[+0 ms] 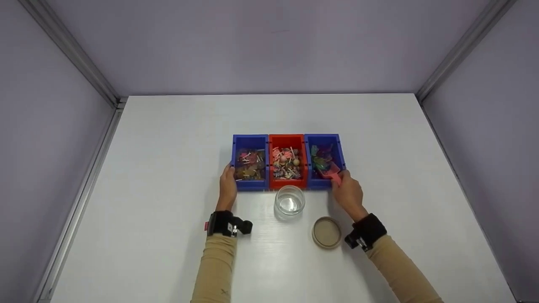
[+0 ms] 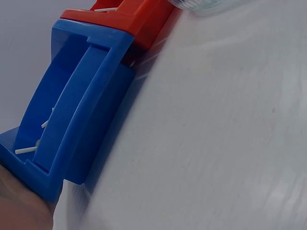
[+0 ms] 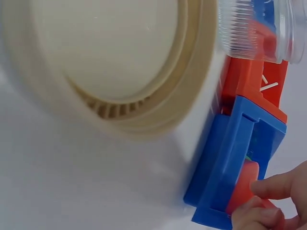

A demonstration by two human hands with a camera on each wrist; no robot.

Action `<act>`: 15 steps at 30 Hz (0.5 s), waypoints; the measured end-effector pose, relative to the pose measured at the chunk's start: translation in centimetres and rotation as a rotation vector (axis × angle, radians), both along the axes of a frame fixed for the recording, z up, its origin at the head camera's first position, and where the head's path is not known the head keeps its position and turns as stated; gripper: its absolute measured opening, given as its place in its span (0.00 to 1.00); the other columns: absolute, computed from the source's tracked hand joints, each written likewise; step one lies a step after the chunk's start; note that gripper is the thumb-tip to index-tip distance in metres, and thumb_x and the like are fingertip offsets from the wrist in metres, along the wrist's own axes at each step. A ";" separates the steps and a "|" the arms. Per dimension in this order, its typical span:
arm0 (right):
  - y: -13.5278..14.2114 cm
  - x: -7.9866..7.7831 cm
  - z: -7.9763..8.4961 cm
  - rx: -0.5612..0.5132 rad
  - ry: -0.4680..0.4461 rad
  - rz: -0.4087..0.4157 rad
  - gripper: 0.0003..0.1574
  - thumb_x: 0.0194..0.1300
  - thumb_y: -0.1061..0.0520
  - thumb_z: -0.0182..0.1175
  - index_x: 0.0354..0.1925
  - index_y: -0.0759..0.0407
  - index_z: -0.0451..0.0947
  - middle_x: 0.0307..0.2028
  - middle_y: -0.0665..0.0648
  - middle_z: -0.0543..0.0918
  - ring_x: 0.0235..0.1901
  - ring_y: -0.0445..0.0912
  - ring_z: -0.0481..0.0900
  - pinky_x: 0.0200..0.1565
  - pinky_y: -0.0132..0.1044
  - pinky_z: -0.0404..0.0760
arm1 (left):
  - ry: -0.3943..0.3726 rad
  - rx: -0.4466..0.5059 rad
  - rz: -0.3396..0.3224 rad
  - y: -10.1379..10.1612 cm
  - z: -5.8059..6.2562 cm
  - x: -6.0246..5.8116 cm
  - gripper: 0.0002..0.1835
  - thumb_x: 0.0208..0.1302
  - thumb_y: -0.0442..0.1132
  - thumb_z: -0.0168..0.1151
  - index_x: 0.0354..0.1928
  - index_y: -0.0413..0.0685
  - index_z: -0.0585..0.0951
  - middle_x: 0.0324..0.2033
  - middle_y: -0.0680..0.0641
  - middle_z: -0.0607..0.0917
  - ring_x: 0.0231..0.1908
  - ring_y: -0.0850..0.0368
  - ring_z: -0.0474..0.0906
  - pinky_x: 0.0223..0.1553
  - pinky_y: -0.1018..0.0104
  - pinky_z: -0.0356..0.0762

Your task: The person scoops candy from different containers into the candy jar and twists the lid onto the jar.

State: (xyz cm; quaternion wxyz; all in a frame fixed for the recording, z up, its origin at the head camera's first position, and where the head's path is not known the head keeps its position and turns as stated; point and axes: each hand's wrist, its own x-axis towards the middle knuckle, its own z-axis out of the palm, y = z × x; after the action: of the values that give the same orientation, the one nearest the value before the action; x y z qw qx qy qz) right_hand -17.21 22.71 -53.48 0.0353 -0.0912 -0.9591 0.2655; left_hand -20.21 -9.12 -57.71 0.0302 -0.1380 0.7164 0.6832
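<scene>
My right hand (image 1: 348,194) pinches the handle of a pink scoop (image 1: 331,171), whose bowl is down in the right blue bin (image 1: 342,162) among colourful wrapped candies (image 1: 321,163). In the right wrist view, thumb and fingers close around the scoop (image 3: 243,187) just over the bin's front wall. My left hand (image 1: 228,187) rests along the outer left side of the left blue bin (image 1: 251,185), fingers against its wall; only part of that hand (image 2: 24,203) shows in the left wrist view. Between the blue bins sits a red bin (image 1: 288,184) of small lollipops (image 1: 286,163).
A clear jar (image 1: 289,201) without a lid stands just in front of the red bin. To its right, a round beige lid (image 1: 326,232) lies on the white table (image 1: 177,168), close to my right wrist. Low grey walls (image 1: 269,50) enclose the table's back and sides.
</scene>
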 end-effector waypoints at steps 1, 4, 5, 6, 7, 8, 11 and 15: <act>0.0 0.0 0.2 0.009 -0.022 -0.003 0.16 0.65 0.57 0.58 0.43 0.70 0.73 0.32 0.73 0.83 0.30 0.62 0.81 0.28 0.52 0.73 | -0.001 -0.002 0.002 0.0 0.0 0.0 0.28 0.78 0.42 0.31 0.73 0.35 0.56 0.73 0.37 0.59 0.76 0.43 0.49 0.78 0.51 0.47; -0.2 -0.2 0.9 0.036 -0.099 -0.028 0.17 0.66 0.56 0.56 0.43 0.72 0.73 0.37 0.75 0.83 0.35 0.66 0.82 0.33 0.57 0.77 | 0.009 -0.005 0.003 -0.1 -0.1 0.0 0.27 0.77 0.42 0.32 0.72 0.35 0.57 0.73 0.37 0.60 0.76 0.43 0.49 0.78 0.52 0.47; -0.2 -0.3 1.2 0.042 -0.122 -0.037 0.18 0.66 0.56 0.56 0.43 0.73 0.73 0.38 0.76 0.83 0.37 0.67 0.83 0.35 0.59 0.78 | 0.008 -0.006 0.003 -0.1 -0.1 -0.1 0.27 0.77 0.42 0.32 0.72 0.36 0.57 0.73 0.37 0.60 0.76 0.44 0.50 0.78 0.52 0.47; -0.3 -0.3 1.4 0.050 -0.142 -0.044 0.18 0.67 0.56 0.55 0.42 0.73 0.73 0.39 0.77 0.83 0.39 0.68 0.82 0.36 0.60 0.79 | 0.006 -0.009 0.003 -0.1 -0.1 -0.1 0.28 0.77 0.43 0.32 0.72 0.36 0.57 0.73 0.37 0.60 0.76 0.44 0.50 0.78 0.52 0.48; -0.4 -0.4 1.5 0.056 -0.157 -0.049 0.18 0.67 0.56 0.54 0.42 0.74 0.73 0.40 0.78 0.82 0.40 0.69 0.82 0.38 0.61 0.79 | 0.004 -0.008 0.001 -0.1 -0.1 -0.1 0.28 0.77 0.43 0.32 0.73 0.36 0.57 0.73 0.37 0.60 0.76 0.44 0.49 0.78 0.52 0.47; -0.4 -0.5 1.7 0.060 -0.167 -0.053 0.18 0.67 0.56 0.53 0.42 0.74 0.72 0.40 0.78 0.82 0.41 0.69 0.82 0.39 0.61 0.79 | 0.001 -0.009 -0.002 -0.1 -0.1 -0.1 0.28 0.77 0.43 0.32 0.73 0.36 0.56 0.73 0.37 0.59 0.76 0.44 0.49 0.78 0.52 0.47; -0.6 -0.6 1.9 0.070 -0.158 -0.046 0.18 0.66 0.57 0.52 0.43 0.74 0.71 0.40 0.79 0.82 0.40 0.70 0.82 0.40 0.62 0.80 | -0.016 -0.007 -0.002 -0.1 -0.1 0.0 0.28 0.77 0.44 0.31 0.73 0.38 0.56 0.74 0.38 0.59 0.76 0.44 0.48 0.78 0.51 0.47; -0.7 -0.4 2.2 0.071 -0.101 -0.024 0.17 0.65 0.59 0.53 0.42 0.75 0.70 0.37 0.79 0.82 0.37 0.70 0.82 0.37 0.63 0.79 | -0.019 -0.008 -0.002 -0.1 0.0 0.0 0.28 0.77 0.43 0.31 0.73 0.38 0.56 0.74 0.38 0.59 0.76 0.44 0.49 0.78 0.51 0.47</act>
State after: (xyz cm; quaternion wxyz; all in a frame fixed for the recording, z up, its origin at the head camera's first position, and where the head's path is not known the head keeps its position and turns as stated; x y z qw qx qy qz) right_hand -17.65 21.98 -51.30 -0.0066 -0.1147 -0.9673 0.2261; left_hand -20.24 -9.24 -57.73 0.0368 -0.1439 0.7190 0.6790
